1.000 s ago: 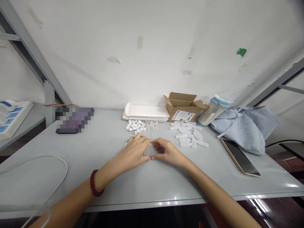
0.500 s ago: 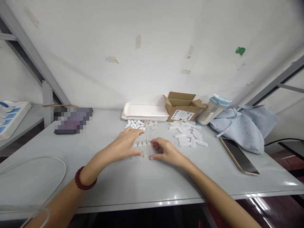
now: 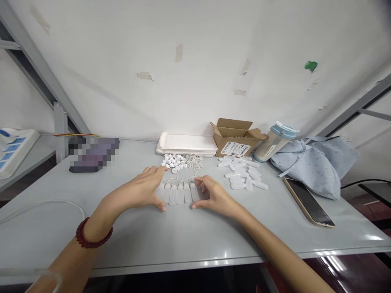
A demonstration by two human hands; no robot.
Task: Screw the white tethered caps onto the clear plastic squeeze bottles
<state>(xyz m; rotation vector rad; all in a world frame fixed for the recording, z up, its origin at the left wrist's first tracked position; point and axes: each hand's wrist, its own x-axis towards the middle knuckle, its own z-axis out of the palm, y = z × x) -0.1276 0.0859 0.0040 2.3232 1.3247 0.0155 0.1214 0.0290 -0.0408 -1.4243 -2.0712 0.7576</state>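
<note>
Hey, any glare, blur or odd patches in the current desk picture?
All in the head view: glare spots along the desk's front edge, blocky pixels over the dark item at left, a blurred pale cable at lower left, and clear tubes with low contrast.

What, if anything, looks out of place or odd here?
Nothing seems spilled or broken. The tape-like scraps on the wall look ragged and untidy. The loose translucent pieces lie jumbled, unlike the neat row between the left hand and right hand.

From the head, looking forward, down at hands (image 3: 137,189).
</note>
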